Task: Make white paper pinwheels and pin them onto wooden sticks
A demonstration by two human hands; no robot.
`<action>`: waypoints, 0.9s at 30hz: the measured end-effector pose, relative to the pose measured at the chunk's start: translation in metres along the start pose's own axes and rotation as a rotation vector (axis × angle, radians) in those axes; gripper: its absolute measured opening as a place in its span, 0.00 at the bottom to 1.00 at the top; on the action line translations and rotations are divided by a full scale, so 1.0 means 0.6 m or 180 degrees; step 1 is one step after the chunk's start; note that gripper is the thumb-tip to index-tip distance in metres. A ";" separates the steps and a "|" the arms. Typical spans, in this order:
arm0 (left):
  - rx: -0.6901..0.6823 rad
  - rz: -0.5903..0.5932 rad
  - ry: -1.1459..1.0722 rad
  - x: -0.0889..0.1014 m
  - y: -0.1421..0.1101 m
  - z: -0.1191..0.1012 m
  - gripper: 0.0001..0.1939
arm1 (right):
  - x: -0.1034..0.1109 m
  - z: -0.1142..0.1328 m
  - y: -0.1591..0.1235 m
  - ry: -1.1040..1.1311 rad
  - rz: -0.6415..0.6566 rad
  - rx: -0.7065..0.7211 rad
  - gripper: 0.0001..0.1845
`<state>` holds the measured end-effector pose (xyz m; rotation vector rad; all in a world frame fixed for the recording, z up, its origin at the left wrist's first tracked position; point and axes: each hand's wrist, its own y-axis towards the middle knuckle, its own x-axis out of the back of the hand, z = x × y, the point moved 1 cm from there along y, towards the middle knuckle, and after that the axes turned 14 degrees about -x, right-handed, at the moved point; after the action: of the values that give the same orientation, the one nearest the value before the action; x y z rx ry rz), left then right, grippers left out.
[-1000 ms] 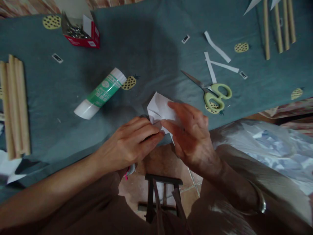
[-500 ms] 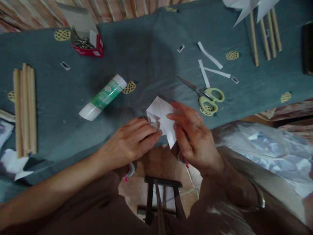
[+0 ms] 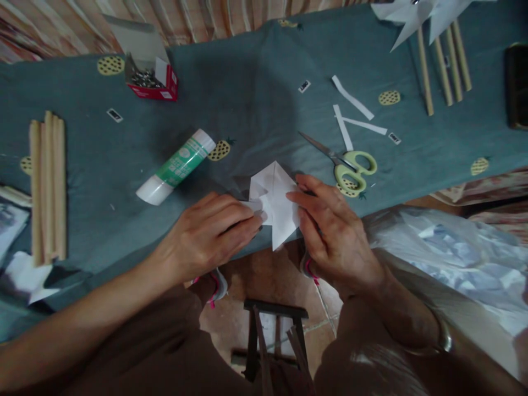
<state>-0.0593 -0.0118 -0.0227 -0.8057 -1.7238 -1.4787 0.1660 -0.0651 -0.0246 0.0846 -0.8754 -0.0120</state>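
Note:
A white folded paper [image 3: 280, 198] with pointed corners is held between my hands at the table's near edge. My left hand [image 3: 214, 228] pinches its left side between thumb and fingers. On the other side, my right hand [image 3: 330, 223] grips the paper's right edge, thumb below and fingers on top. Just right of the paper lie scissors [image 3: 344, 162] with green handles, blades partly apart. To the left rests a glue stick [image 3: 176, 166] with a green label.
Paper strips [image 3: 351, 99] lie behind the scissors. A red box [image 3: 154, 85] of small metal pieces stands open at the back left. Rolled sticks [image 3: 48, 190] lie far left; paper pinwheels [image 3: 416, 19] with sticks are back right. A plastic bag [image 3: 454, 247] sits at right, a stool [image 3: 276, 308] below.
The paper has turned slightly between my hands, its lower point swinging left. My left hand has shifted a little to the left. The whole view has moved slightly.

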 end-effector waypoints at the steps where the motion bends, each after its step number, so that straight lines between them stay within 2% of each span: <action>1: -0.0018 0.0004 -0.0015 0.001 0.002 -0.003 0.09 | 0.001 0.001 0.000 -0.0003 -0.0012 0.0000 0.22; 4: -0.0107 0.0024 -0.0202 0.000 0.008 -0.012 0.07 | 0.004 0.003 -0.002 -0.0042 -0.0032 0.0020 0.21; 7: -0.0128 0.0054 -0.0312 -0.004 0.009 -0.016 0.10 | 0.005 0.002 -0.006 -0.0126 -0.0062 0.0076 0.21; 14: 0.0075 0.0308 0.0240 -0.002 -0.009 0.005 0.09 | 0.006 0.005 -0.016 -0.0216 -0.0128 0.0187 0.17; 19: -0.0070 0.0191 0.0088 0.006 0.015 -0.008 0.07 | 0.008 0.015 -0.021 -0.0108 -0.0020 0.0192 0.16; 24: 0.0015 0.0556 -0.0090 -0.006 0.024 -0.023 0.09 | 0.012 0.019 -0.020 -0.0027 0.0064 0.0152 0.17; 27: 0.0018 0.0563 -0.0113 -0.010 0.018 -0.024 0.08 | 0.014 0.017 -0.019 -0.0003 0.0205 0.0194 0.19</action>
<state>-0.0457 -0.0244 -0.0205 -0.9608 -1.6364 -1.3473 0.1636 -0.0776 -0.0125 0.1135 -0.8791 0.0749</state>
